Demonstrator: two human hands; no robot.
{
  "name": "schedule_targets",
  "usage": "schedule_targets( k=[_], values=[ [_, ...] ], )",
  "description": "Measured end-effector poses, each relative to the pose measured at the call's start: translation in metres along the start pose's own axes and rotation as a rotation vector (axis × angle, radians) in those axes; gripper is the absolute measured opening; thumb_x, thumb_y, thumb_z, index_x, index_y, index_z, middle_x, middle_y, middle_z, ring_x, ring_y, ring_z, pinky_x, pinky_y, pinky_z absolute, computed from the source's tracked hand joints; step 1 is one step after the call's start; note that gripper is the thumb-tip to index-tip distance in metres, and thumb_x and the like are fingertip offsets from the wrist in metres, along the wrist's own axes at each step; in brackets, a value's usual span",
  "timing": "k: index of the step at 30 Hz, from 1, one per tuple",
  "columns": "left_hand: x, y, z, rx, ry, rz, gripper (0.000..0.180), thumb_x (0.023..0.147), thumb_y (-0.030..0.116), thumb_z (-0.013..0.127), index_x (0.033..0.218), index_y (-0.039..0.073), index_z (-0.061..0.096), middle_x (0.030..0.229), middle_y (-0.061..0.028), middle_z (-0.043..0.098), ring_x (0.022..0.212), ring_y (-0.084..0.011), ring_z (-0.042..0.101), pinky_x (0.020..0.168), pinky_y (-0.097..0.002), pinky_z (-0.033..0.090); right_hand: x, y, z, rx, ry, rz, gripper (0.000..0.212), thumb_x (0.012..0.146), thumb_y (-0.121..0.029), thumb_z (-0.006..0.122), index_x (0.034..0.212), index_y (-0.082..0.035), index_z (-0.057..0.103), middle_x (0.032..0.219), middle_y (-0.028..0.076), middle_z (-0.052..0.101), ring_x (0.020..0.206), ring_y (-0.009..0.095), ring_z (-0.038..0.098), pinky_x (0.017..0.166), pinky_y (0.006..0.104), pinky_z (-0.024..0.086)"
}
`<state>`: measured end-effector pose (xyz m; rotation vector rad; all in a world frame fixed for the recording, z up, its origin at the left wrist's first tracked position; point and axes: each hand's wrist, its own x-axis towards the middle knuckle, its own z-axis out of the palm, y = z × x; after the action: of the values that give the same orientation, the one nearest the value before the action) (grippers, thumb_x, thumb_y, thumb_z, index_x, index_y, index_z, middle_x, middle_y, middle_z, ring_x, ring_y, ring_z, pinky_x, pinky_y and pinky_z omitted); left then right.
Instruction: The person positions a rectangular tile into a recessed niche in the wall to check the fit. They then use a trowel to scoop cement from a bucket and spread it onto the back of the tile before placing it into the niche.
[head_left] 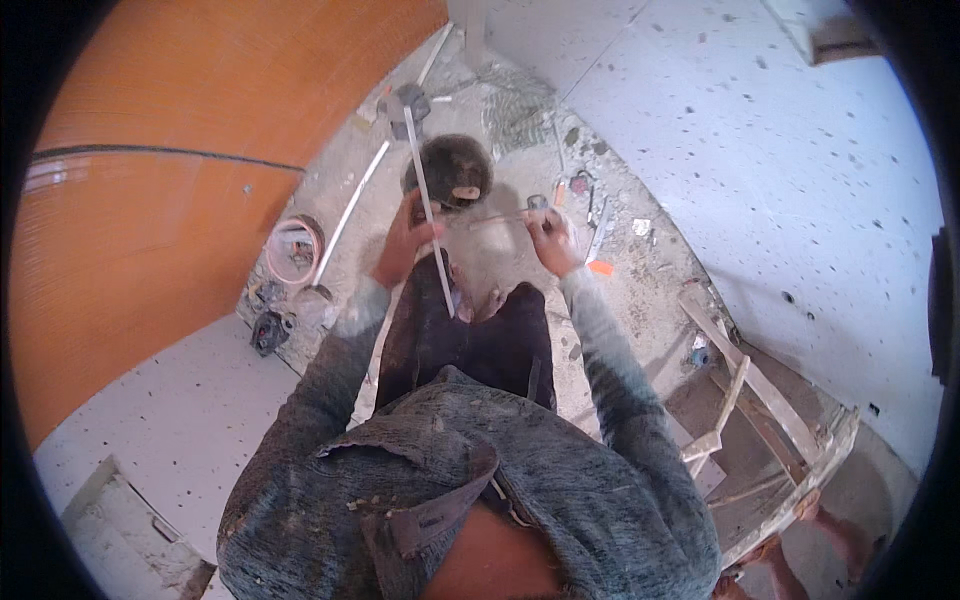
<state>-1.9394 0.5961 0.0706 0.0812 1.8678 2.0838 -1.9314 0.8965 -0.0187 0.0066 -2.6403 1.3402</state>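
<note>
One white strip [418,160] passes through the left hand [403,238] clamped around it, the right hand [553,245] pinching a thin tool [500,217]

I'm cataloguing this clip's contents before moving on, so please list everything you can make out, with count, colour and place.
White strip: 1, white, upper middle
Thin tool: 1, dull, blurred, centre
Round thing: 1, dark, upper middle
Floor strip: 1 or 2, white, upper left
Tub: 1, pinkish rim, left
Clump: 1, dark, lower left
Orange piece: 1, orange, right of centre
Wooden frame: 1, pale brown, lower right
Wall: 1, orange, left
Spotted wall: 1, whitish, right
Floor: 1, greyish, littered, middle
Another person's limbs: at least 2, bare, lower right
Shirt: 1, grey, bottom
Trousers: 1 pair, dark, centre
Left hand: 1, bare, holding the white strip
Right hand: 1, bare, holding the thin tool
</note>
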Motion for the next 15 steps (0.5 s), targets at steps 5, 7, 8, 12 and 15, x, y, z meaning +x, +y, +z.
schedule_targets(
  k=[5, 7, 8, 12, 15],
  values=[
    [0.105, -0.112, -0.065, -0.073, 0.022, -0.002, 0.074, 0.086, 0.031, 0.073, 0.147, 0.004, 0.040, 0.135, -0.0099, 0.052, 0.119, -0.0227, 0.058, 0.100, -0.0396, 0.051, 0.097, 0.088, 0.150, -0.383, -0.275, -0.008, 0.039, 0.096, -0.038, 0.060, 0.121, -0.009, 0.067, 0.110, 0.020, 0.071, 0.107, 0.039, 0.066, 0.096, 0.0472, 0.050],
    [0.144, -0.156, -0.088, -0.024, 0.039, 0.019, 0.077, 0.087, 0.033, 0.073, 0.149, 0.004, 0.038, 0.138, -0.0106, 0.050, 0.120, -0.0236, 0.058, 0.098, -0.0398, 0.052, 0.135, 0.108, 0.206, -0.475, -0.412, 0.017, 0.042, 0.097, -0.040, 0.057, 0.124, -0.009, 0.065, 0.118, 0.020, 0.069, 0.114, 0.037, 0.065, 0.101, 0.0454, 0.049],
    [0.153, -0.178, -0.098, -0.018, 0.045, 0.046, 0.078, 0.087, 0.033, 0.074, 0.149, 0.003, 0.038, 0.138, -0.0106, 0.050, 0.121, -0.0240, 0.058, 0.098, -0.0398, 0.052, 0.153, 0.115, 0.231, -0.537, -0.499, 0.011, 0.045, 0.098, -0.042, 0.055, 0.127, -0.008, 0.064, 0.122, 0.020, 0.068, 0.117, 0.036, 0.064, 0.102, 0.0446, 0.049],
    [0.174, -0.252, -0.133, -0.017, 0.105, 0.089, 0.081, 0.085, 0.036, 0.075, 0.149, 0.002, 0.039, 0.135, -0.0107, 0.051, 0.120, -0.0245, 0.057, 0.097, -0.0395, 0.050, 0.177, 0.146, 0.299, -0.766, -0.706, -0.150, 0.053, 0.099, -0.047, 0.049, 0.125, -0.004, 0.066, 0.128, 0.020, 0.066, 0.123, 0.033, 0.062, 0.105, 0.0429, 0.048],
    [0.166, -0.287, -0.153, -0.030, 0.165, 0.121, 0.081, 0.083, 0.040, 0.075, 0.148, 0.004, 0.042, 0.130, -0.0108, 0.053, 0.114, -0.0236, 0.057, 0.095, -0.0391, 0.048, 0.191, 0.158, 0.334, -0.829, -0.728, -0.161, 0.057, 0.099, -0.049, 0.049, 0.124, -0.002, 0.068, 0.132, 0.019, 0.066, 0.125, 0.033, 0.062, 0.106, 0.0422, 0.049]
  ],
)
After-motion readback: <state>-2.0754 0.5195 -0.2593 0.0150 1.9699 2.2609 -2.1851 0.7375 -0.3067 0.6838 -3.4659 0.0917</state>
